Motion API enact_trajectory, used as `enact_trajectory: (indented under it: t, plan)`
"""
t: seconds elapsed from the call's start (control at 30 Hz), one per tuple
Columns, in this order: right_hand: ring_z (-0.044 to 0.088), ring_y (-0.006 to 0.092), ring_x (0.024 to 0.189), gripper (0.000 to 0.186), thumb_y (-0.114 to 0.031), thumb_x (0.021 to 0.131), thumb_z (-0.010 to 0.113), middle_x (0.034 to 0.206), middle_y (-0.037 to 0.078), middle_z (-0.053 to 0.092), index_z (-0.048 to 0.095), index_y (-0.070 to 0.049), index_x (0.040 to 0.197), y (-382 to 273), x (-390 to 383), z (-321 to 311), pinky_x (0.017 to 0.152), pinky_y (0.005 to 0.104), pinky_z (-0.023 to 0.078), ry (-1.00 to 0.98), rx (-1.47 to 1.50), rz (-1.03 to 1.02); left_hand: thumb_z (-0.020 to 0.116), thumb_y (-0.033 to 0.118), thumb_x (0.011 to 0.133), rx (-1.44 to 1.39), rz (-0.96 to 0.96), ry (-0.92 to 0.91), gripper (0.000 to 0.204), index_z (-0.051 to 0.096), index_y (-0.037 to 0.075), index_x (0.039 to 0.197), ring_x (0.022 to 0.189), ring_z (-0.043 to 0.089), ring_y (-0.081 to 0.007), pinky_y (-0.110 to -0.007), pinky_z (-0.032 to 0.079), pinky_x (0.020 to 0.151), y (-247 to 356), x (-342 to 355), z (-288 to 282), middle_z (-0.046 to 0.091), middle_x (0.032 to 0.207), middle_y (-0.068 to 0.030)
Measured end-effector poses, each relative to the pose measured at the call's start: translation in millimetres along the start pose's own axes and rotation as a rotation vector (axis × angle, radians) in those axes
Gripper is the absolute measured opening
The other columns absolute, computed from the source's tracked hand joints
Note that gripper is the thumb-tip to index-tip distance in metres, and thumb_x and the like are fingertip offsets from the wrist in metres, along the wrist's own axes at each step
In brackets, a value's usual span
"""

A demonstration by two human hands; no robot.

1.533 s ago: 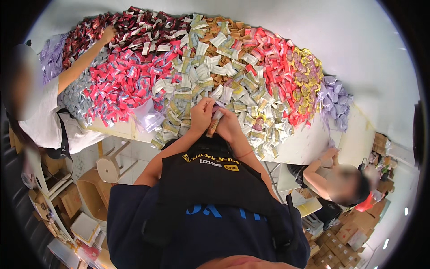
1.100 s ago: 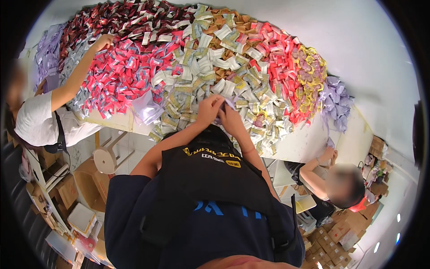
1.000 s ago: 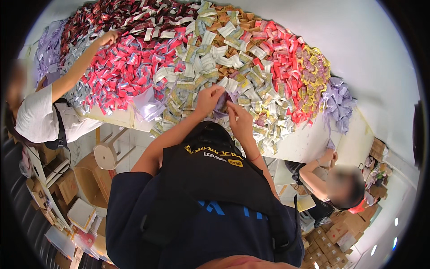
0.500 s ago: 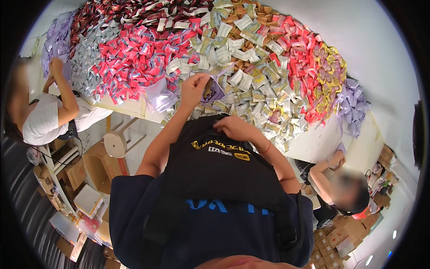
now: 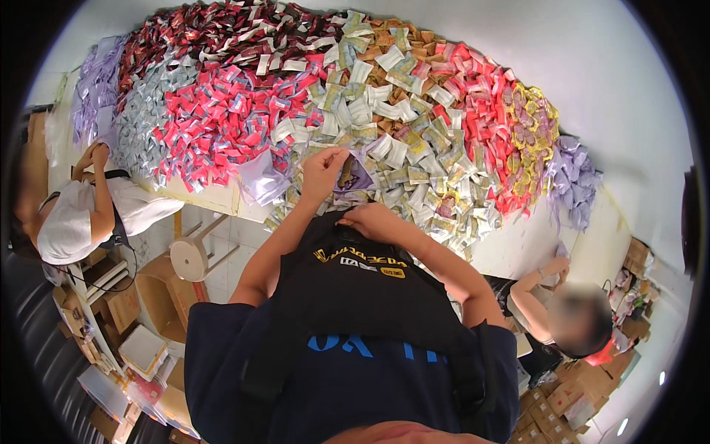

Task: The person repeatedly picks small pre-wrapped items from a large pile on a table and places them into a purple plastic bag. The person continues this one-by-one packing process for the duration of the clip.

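Observation:
My left hand [image 5: 322, 170] pinches an open lavender drawstring pouch [image 5: 359, 176] by its top, above pale green-and-white packets [image 5: 421, 192]; some small packets show inside the pouch. My right hand [image 5: 355, 220] is below it, fingers curled at the upper edge of the black apron bag [image 5: 355, 292] on my front; what they hold is hidden. A loose lavender pouch [image 5: 262, 177] lies left of my hands among packets.
Heaped pink [image 5: 207, 126], red [image 5: 492, 129] and yellow [image 5: 532, 118] packets cover the table [image 5: 495, 251]. Co-workers sit left [image 5: 70, 229] and right [image 5: 532, 303], hands raised. A stool [image 5: 188, 259] and cardboard boxes [image 5: 159, 296] stand below the table's left edge.
My right hand has left the pouch and dropped to the black bag. My left hand keeps the pouch, now opened wider. The left co-worker's arm has drawn back from the far heap.

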State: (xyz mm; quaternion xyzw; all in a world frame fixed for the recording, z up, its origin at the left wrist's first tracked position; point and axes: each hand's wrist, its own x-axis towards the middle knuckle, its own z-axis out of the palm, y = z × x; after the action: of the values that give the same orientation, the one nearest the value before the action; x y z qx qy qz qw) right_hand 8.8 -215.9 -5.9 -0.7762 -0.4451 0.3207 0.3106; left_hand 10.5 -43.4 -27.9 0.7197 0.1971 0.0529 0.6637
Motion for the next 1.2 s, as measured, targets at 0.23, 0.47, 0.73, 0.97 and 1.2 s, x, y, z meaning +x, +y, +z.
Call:
enact_trajectory:
  t: [0.23,0.47,0.73,0.97,1.2]
  plan:
    - [0.06,0.0286,0.051,0.029,-0.027,0.082,0.059,0.059,0.012,0.06,0.058,-0.005,0.064,22.5,30.3,8.7,0.048,0.0377,0.046,0.563,-0.073,0.355,0.061,0.014,0.085,0.041,0.101,-0.069,0.015,0.066,0.0,0.089,0.051,0.041,-0.001,-0.02,0.031,0.045,15.6,-22.0,29.2,0.052,0.057,0.0039]
    - [0.059,0.0258,0.056,0.03,-0.03,0.071,0.072,0.073,0.01,0.062,0.063,-0.007,0.089,-8.4,-22.7,-46.4,0.053,0.0338,0.046,0.686,0.086,0.328,0.06,0.014,0.085,-0.01,-0.051,-0.152,0.016,0.065,0.001,0.091,0.049,0.046,-0.0038,-0.021,0.036,0.045,20.6,-24.5,21.7,0.057,0.059,-0.0014]
    - [0.055,0.0406,0.076,0.018,-0.004,0.069,0.058,0.079,0.02,0.055,0.049,-0.002,0.084,19.1,-14.8,-40.6,0.064,0.0454,0.043,0.551,0.023,0.296,0.063,0.016,0.082,0.147,0.136,-0.348,0.024,0.062,0.002,0.101,0.071,0.059,-0.0125,-0.027,0.045,0.064,27.7,-27.5,8.6,0.062,0.078,-0.0052]
    - [0.055,0.0405,0.076,0.017,-0.013,0.077,0.057,0.078,0.022,0.058,0.056,0.0,0.088,25.9,-17.0,-33.3,0.065,0.0449,0.042,0.539,0.13,0.42,0.062,0.026,0.083,0.551,0.024,-0.32,0.032,0.049,0.006,0.104,0.075,0.062,-0.0216,-0.034,0.046,0.063,-7.8,-61.1,-11.8,0.06,0.075,-0.0081]
    - [0.041,0.0208,0.045,0.041,-0.035,0.085,0.06,0.053,0.007,0.05,0.053,-0.002,0.063,50.9,-67.9,-29.9,0.045,0.0315,0.034,0.286,0.224,0.516,0.046,0.033,0.092,-0.464,-0.845,-0.738,0.037,0.043,0.011,0.062,0.039,0.023,-0.0076,-0.024,0.023,0.038,-12.7,-39.6,-30.3,0.03,0.049,0.0039]
